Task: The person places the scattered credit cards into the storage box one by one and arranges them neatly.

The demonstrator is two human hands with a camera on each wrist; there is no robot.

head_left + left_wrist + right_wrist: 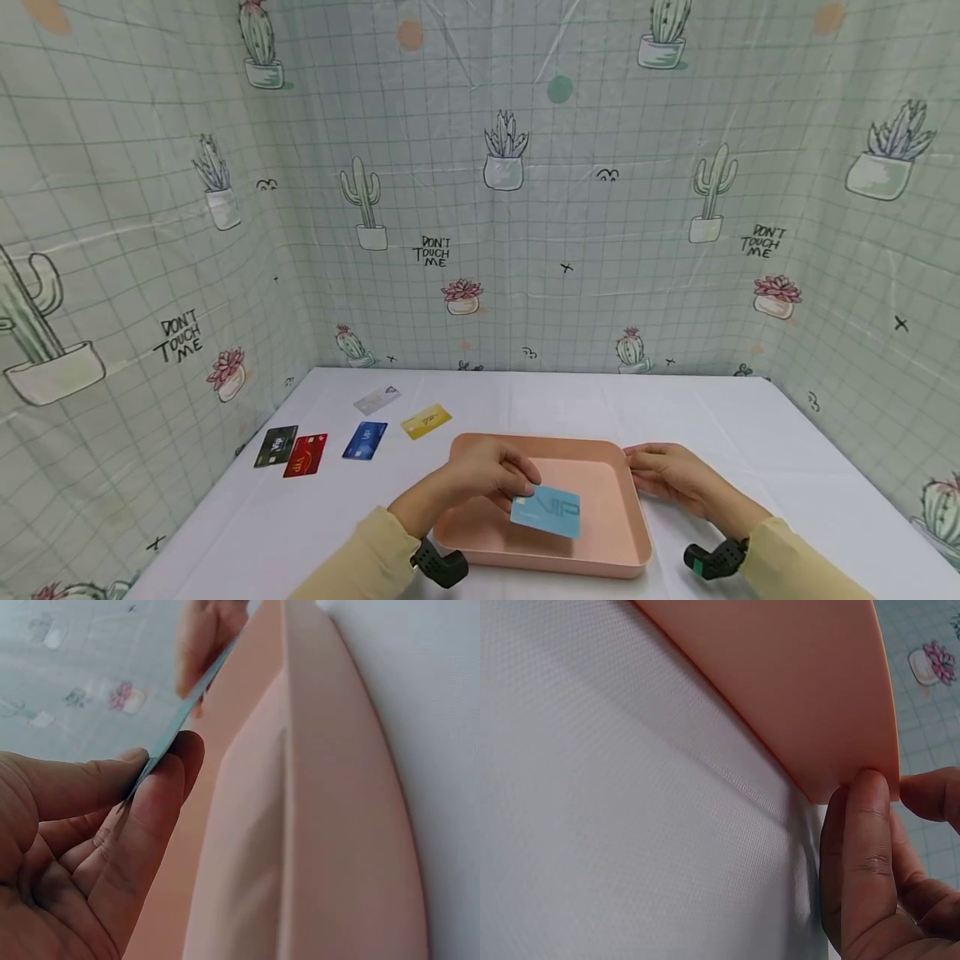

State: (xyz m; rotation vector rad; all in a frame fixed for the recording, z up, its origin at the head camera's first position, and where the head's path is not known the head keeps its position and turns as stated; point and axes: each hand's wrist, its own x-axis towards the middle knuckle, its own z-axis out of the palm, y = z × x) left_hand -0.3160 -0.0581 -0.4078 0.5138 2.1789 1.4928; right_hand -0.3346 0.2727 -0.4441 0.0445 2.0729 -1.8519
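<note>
A light-blue plastic card [557,512] is pinched at its edge between the thumb and fingers of my left hand [491,471]. It is held tilted over the inside of a pink rectangular tray [637,533]. The left wrist view shows the card [180,720] edge-on above the tray, the thumb on one face and fingers on the other. At the tray's back right corner my right hand [671,475] grips the wall. In the right wrist view, fingers [870,817] lie against the tray's outer wall [802,690], with the thumb at its rim.
Left of the tray, on the white tabletop [300,533], lie a black card [276,447], a red card [305,456] touching or overlapping it, a blue card [365,441], a yellow card [426,422] and a translucent card [377,401]. Cactus-print cloth [525,233] encloses the table.
</note>
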